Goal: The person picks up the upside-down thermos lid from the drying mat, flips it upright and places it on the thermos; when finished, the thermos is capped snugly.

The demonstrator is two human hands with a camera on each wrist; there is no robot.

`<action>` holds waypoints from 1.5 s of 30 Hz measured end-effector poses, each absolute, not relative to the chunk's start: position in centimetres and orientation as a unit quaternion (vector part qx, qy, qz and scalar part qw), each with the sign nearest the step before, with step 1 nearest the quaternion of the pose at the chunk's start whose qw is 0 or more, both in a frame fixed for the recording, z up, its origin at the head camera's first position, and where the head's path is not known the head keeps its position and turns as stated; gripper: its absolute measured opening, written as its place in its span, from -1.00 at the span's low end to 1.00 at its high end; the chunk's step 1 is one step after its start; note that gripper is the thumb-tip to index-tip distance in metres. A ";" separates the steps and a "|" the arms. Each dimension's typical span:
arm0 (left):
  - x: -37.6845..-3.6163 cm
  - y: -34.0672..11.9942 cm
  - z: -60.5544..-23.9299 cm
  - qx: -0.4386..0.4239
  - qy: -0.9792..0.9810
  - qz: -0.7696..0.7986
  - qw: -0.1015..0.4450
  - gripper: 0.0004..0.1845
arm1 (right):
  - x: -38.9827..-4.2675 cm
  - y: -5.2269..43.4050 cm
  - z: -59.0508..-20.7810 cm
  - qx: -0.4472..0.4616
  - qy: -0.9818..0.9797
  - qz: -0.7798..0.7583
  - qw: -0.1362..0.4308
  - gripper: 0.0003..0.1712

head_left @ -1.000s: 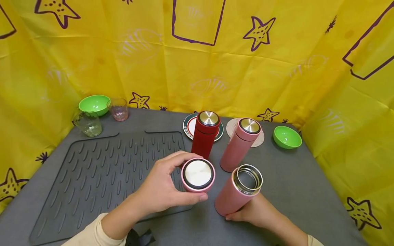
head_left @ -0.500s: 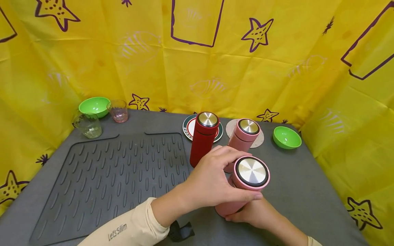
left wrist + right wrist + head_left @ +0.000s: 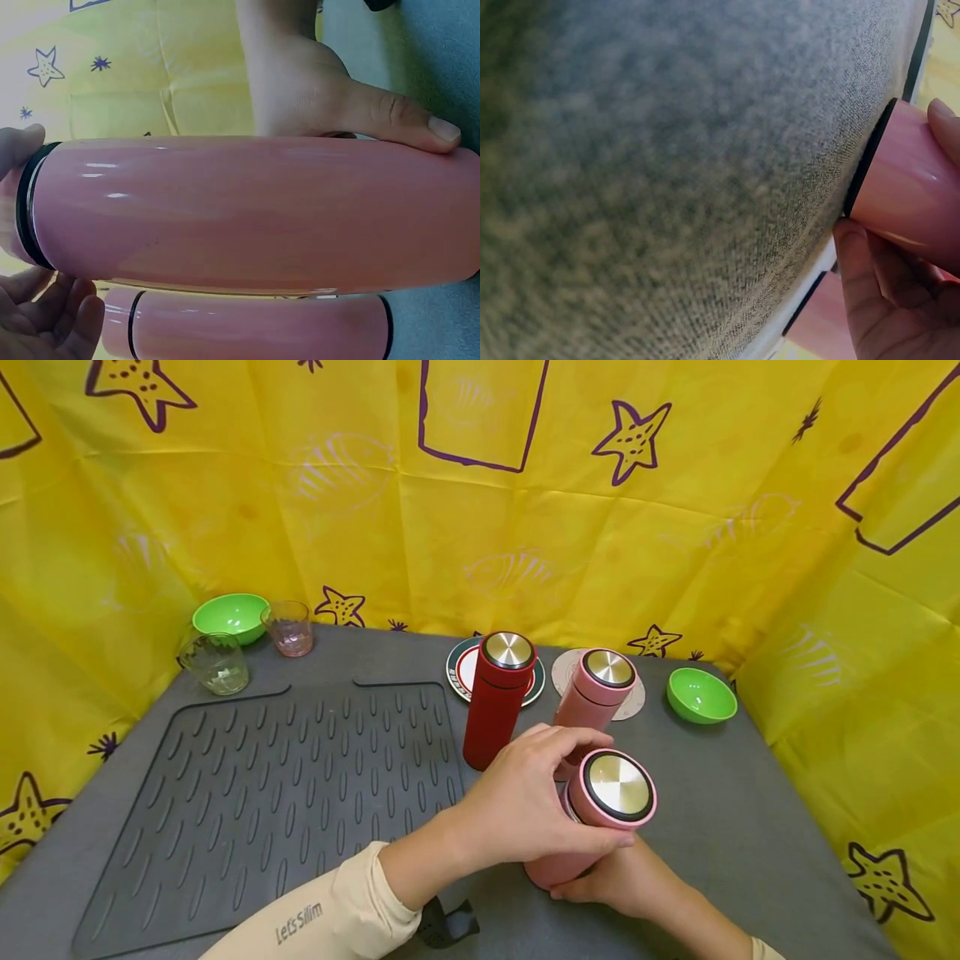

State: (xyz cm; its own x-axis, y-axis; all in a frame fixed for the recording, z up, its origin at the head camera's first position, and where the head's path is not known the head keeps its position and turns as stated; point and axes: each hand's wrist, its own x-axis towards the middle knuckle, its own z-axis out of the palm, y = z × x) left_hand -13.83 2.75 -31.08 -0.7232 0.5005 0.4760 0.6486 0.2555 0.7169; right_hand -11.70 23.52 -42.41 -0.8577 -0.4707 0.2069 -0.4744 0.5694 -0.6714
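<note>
**Lid held on a tilted pink flask over the grey bench**

Yellow cloth with purple stars hangs behind a grey bench (image 3: 750, 827) carrying a ribbed mat (image 3: 262, 793) on its left half. Near the front right, the pink flask (image 3: 558, 860) leans with its base low and its mouth tipped up toward the camera. The right hand (image 3: 630, 885) wraps round the lower body from beneath, thumb lying along the side. The left hand (image 3: 525, 810) curls over the top, fingers and thumb closed round the lid (image 3: 617, 789), which sits on the flask mouth; whether it is threaded home cannot be told.

Just beyond stand a red flask (image 3: 498, 702) and a second pink flask (image 3: 596, 693), both upright and capped, in front of a plate (image 3: 457, 668) and a coaster (image 3: 562, 668). A green bowl (image 3: 701, 695) sits far right; another green bowl (image 3: 228, 614) and two glasses (image 3: 217, 662) sit far left.

The flask looks rigid and glossy, so likely slick and fairly weighty; a full wrap round the body and a fingertip ring on the lid's rim seem the surest holds
</note>
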 end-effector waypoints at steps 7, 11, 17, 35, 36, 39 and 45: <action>-14.2 2.5 -31.7 -0.407 -0.754 -0.511 0.071 -0.26 | -11.7 23.6 -42.5 0.265 -0.884 0.385 0.000 -0.08; -14.4 2.6 -31.9 -0.429 -0.744 -0.509 0.062 -0.25 | -11.7 23.6 -42.4 0.256 -0.885 0.388 -0.009 -0.09; -14.5 2.8 -32.1 -0.434 -0.738 -0.514 0.048 -0.24 | -11.6 23.6 -42.4 0.252 -0.881 0.401 -0.017 -0.13; -14.8 3.0 -32.9 -0.440 -0.691 -0.574 0.007 -0.17 | -11.6 23.6 -42.3 0.265 -0.872 0.411 -0.015 -0.09; -14.8 3.0 -32.9 -0.438 -0.689 -0.578 0.001 -0.12 | -11.6 23.6 -42.3 0.263 -0.871 0.415 -0.018 -0.09; -14.6 3.3 -32.9 -0.407 -0.694 -0.593 -0.004 -0.06 | -11.7 23.7 -42.2 0.251 -0.872 0.418 -0.031 -0.09; -14.5 3.6 -32.9 -0.404 -0.691 -0.598 0.037 -0.26 | -11.8 23.6 -42.3 0.250 -0.881 0.400 -0.029 -0.13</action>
